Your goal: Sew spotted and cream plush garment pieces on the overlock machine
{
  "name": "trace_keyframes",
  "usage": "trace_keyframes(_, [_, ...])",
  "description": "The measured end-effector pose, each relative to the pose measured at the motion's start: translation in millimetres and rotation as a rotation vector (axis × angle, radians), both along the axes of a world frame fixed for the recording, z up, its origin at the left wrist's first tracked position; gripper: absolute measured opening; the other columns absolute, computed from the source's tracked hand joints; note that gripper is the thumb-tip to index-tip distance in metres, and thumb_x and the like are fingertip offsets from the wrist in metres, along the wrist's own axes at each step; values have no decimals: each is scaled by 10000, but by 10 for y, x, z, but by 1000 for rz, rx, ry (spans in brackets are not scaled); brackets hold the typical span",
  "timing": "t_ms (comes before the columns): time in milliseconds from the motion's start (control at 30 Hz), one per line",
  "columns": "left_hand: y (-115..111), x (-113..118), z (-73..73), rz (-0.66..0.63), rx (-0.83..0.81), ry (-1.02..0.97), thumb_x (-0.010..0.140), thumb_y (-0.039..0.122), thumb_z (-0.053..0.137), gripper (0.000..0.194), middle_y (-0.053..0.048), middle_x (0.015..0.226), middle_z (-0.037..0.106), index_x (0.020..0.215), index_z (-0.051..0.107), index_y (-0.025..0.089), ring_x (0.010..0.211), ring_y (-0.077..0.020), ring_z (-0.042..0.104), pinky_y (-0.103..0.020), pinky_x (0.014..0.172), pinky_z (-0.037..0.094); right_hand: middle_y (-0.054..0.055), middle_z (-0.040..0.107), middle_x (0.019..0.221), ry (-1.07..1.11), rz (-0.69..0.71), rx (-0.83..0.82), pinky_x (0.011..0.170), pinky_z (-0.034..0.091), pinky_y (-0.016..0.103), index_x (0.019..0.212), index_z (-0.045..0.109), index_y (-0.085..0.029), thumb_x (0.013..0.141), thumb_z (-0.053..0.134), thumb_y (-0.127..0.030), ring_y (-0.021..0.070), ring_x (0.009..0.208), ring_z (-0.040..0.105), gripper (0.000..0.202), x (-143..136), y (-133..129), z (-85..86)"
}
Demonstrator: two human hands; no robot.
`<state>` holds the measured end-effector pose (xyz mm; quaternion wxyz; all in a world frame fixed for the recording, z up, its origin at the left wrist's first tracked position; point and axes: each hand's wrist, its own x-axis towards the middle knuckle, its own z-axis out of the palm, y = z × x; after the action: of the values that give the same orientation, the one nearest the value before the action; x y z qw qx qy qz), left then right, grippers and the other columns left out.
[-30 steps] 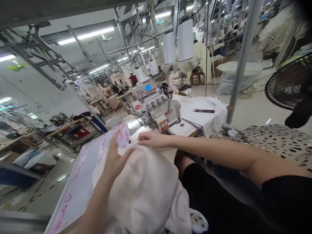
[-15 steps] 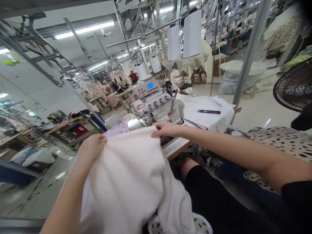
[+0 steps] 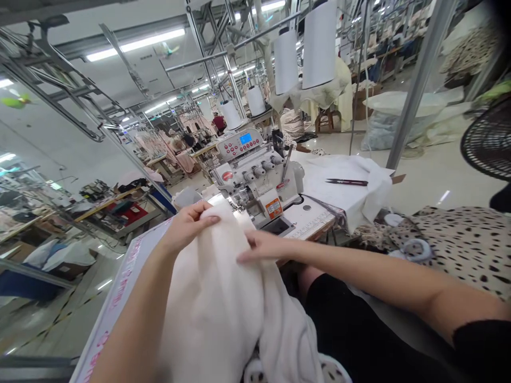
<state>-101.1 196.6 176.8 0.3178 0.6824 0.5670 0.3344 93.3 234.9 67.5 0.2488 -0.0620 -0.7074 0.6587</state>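
A large piece of soft cream-white fabric point(image 3: 215, 298) hangs over my lap and the table edge, its top edge raised near the sewing head. With thumb and fingers closed, my left hand point(image 3: 189, 226) pinches that top edge. My right hand point(image 3: 265, 246) is against the fabric's right side, its thumb and fingers apart and slightly blurred. Just beyond both hands stands an overlock sewing machine point(image 3: 255, 175) with a lit blue display and several tension knobs. The fabric hides part of its presser foot area.
Dark thread snips point(image 3: 346, 182) lie on white cloth point(image 3: 359, 199) right of the machine. Large thread cones point(image 3: 319, 45) hang above. Spotted fabric point(image 3: 459, 239) is piled at right, below a black fan point(image 3: 489, 138). A metal post point(image 3: 419, 85) stands between.
My left hand has moved right and up with the fabric edge. My right hand has left the top edge and moved lower. The fabric has folded narrower, uncovering the machine's front and the table at left.
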Motion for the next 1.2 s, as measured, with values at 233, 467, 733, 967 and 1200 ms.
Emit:
trace_keyframes(233, [190,127,-178,39,34,296,703,410,608,295,23,697,479,774,448,172,623,-130,455,-209,551,343,55,604,932,14,387,-550,855,436,328,994,595,-135,541,764,-457,181,861,556,581,259,-708,-286])
trace_keyframes(467, [294,222,-482,212,106,518,655,403,625,445,1,893,538,1029,474,212,788,-184,506,-267,676,362,76,603,927,-176,-71,-150,835,442,398,975,609,-91,742,563,-559,247,876,545,524,463,-633,-985])
trace_keyframes(733, [308,305,-396,434,20,649,697,400,550,236,-4,789,567,815,558,195,755,-190,515,-262,610,341,42,562,754,-176,-413,223,689,458,313,848,543,-141,895,361,-423,174,702,525,340,489,-563,-942])
trace_keyframes(967, [308,451,-504,332,66,436,668,344,560,258,34,774,540,888,506,220,676,-154,504,-234,569,365,127,464,1151,-129,-705,771,949,277,472,823,557,-147,788,534,-335,305,1133,327,193,522,-368,-862])
trace_keyframes(1200, [350,403,-579,358,72,382,719,388,555,295,18,879,563,965,515,231,742,-167,524,-249,614,382,8,422,673,-14,-450,458,604,357,235,603,398,-153,900,378,-307,117,643,426,335,319,-304,-829])
